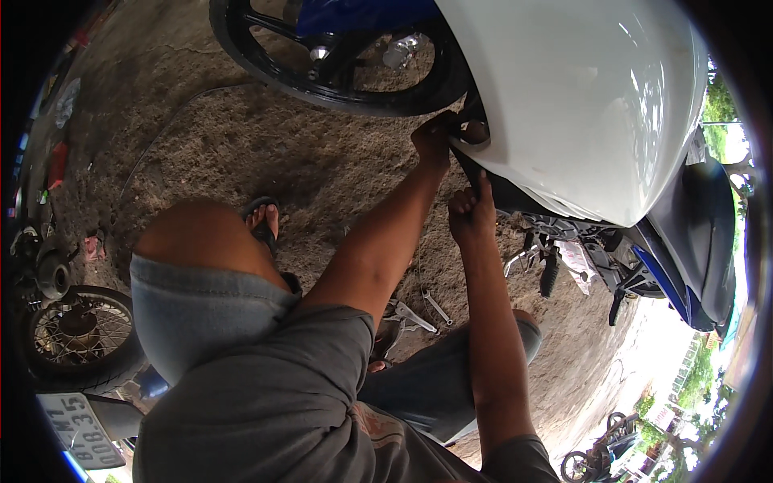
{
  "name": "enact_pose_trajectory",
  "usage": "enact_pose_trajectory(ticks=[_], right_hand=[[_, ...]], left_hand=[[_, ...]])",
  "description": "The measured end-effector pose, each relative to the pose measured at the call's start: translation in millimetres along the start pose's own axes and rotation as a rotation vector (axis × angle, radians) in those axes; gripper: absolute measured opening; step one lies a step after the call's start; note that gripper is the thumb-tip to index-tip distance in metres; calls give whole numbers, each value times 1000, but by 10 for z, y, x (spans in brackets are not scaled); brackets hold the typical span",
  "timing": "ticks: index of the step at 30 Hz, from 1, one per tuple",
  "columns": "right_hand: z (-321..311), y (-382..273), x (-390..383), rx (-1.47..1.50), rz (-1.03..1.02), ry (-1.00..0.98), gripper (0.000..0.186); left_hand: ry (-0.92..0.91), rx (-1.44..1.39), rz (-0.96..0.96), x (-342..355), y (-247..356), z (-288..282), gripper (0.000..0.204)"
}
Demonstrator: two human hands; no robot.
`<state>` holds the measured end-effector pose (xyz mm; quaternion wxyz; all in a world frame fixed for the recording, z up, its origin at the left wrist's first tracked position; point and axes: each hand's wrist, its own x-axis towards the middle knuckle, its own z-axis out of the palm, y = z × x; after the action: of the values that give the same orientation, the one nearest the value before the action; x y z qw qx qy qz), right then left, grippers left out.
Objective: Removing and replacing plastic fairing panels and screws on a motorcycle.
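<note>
A motorcycle with a white front fairing [564, 105] stands before me, its black front wheel [354, 103] turned toward the upper left. My left hand [432, 141] reaches to the fairing's lower edge just behind that wheel, beside a rounded opening. Its fingers are bent and partly hidden there, so what they grip is unclear. Lower and to the right, my right hand [473, 216] rests its outstretched index finger against the black lower panel [499, 191]. The other fingers of that hand are curled in, and I cannot see whether they hold anything.
On the dirt ground between my legs lie a wrench [437, 308] and a silver metal tool [415, 317]. Another motorcycle's spoked wheel [79, 334] is close on my left. A black footrest [549, 274] juts out at right. Farther off stands a parked motorbike [596, 457].
</note>
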<state>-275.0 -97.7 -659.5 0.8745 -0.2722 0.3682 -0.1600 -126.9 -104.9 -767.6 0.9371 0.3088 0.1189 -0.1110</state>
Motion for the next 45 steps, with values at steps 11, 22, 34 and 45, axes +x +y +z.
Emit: enact_pose_trajectory(ticks=[11,22,34,45], right_hand=[[22,-5,-15,1,14,5,26],[14,-10,-15,4,-6,8,25],[32,-5,-43,0,-3,10,26],[39,-8,-19,16,34,16,33]], left_hand=[[44,-14,-9,68,-63,-26,21],[63,-40,-62,29,-25,38,21],[87,-32,-17,72,-54,-9,21],[-276,-199,-383,220,-26,-235,34]])
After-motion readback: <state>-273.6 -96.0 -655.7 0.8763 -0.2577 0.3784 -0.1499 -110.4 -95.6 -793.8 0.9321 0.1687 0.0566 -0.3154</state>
